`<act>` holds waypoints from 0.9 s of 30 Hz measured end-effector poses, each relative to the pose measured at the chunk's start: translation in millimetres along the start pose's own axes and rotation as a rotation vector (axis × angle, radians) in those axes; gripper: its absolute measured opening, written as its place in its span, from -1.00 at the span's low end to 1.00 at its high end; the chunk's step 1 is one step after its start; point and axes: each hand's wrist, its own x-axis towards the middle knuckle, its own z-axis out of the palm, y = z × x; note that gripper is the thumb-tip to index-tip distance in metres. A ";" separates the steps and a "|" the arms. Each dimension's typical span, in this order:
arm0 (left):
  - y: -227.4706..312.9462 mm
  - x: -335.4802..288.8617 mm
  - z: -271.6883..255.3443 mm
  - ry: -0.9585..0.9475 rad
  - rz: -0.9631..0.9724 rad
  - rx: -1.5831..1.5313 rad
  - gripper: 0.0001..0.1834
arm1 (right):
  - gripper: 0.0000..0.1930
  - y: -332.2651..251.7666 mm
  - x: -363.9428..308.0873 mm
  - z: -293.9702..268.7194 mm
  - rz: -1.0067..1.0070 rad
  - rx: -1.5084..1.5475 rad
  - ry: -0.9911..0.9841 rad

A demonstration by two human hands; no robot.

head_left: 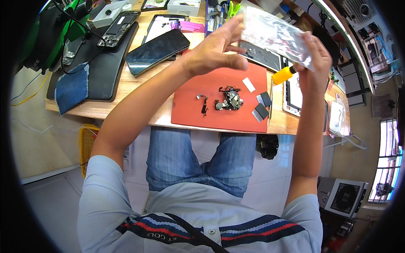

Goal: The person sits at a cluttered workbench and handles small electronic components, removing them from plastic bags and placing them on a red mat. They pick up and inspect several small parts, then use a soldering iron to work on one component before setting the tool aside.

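A clear plastic bag of small parts is raised above the far side of the workbench. Its right edge is pinched by my right hand. My left hand is open beside the bag's left edge, thumb stretched out and fingers apart; whether a fingertip touches the plastic I cannot tell. Below, an orange-red mat carries a heap of small electronic parts, a thin flex cable, a white strip and dark square pieces.
A dark smartphone lies left of the mat, near a black pad with an opened phone and a blue cloth. A yellow bottle stands under my right hand, beside tablet parts.
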 end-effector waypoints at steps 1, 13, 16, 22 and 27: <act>3.3 5.0 4.2 0.038 0.079 0.049 0.09 | -0.77 15.6 -0.2 3.2 0.059 0.051 0.025; 75.3 27.2 -60.3 0.178 0.088 -0.286 -0.18 | -0.64 44.2 12.8 28.5 0.171 -0.475 -0.825; 82.5 30.3 -92.9 -0.045 0.017 -0.513 -0.26 | -0.53 31.9 7.5 19.8 0.176 -0.635 -1.057; 56.0 6.4 -101.5 -0.274 -0.162 -0.547 0.11 | -0.70 46.2 -6.4 19.0 0.199 -0.829 -1.120; 54.2 -4.6 -50.7 -0.174 -0.384 -0.378 -0.34 | -0.87 59.3 -11.7 12.4 0.106 -0.740 -1.064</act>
